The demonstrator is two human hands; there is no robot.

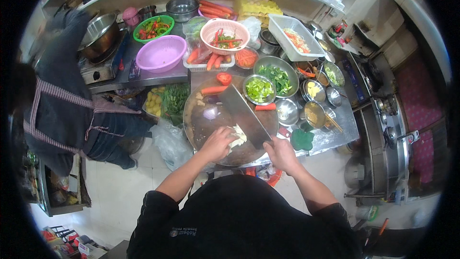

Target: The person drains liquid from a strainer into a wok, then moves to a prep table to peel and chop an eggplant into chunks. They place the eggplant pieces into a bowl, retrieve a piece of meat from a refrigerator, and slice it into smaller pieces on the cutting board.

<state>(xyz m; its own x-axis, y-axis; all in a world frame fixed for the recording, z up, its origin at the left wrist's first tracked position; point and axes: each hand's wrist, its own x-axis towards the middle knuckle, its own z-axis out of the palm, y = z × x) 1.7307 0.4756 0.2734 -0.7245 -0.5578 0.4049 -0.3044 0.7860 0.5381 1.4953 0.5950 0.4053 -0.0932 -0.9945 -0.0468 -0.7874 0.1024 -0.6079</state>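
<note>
My right hand (280, 151) is closed around the handle of a broad Chinese cleaver (248, 118), whose blade slants over a round wooden chopping board (201, 133). My left hand (218, 144) rests with bent fingers against pale sliced pieces of a vegetable (238, 137), just left of the blade. Farther back on the board lie a piece of onion (211, 113), a carrot (214, 90), a cut tomato (224, 78) and some pale chunks (199, 99). Toward the board's right back edge stand a steel bowl of chopped green vegetable (259, 90) and a carrot piece (265, 107).
Steel bowls (286, 112), a clear plastic tub (296, 37), a pink colander (225, 36) and a purple basket (161, 54) crowd the counter. At the left, another person (68, 97) in an apron stands near a stove (102, 73). A plastic bag (172, 145) hangs left of the board.
</note>
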